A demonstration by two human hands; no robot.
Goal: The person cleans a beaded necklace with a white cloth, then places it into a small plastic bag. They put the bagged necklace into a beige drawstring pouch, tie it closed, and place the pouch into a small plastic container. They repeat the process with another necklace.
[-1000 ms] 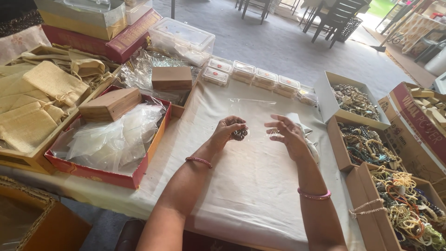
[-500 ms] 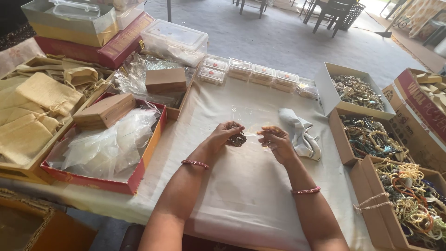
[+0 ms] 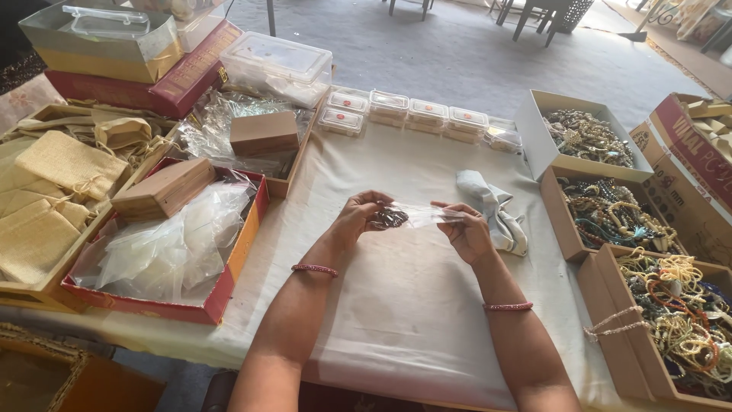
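Fingers of both hands, left and right, pinch a clear pouch stretched between them.

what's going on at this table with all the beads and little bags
A person sits at a cloth-covered table, holding a small clear plastic pouch between both hands. The left hand pinches the end where a dark piece of jewellery sits inside; the right hand holds the other end. A crumpled pale cloth lies just beyond the right hand. Open cardboard boxes of beaded jewellery line the right side, and a red tray of clear plastic bags sits on the left.
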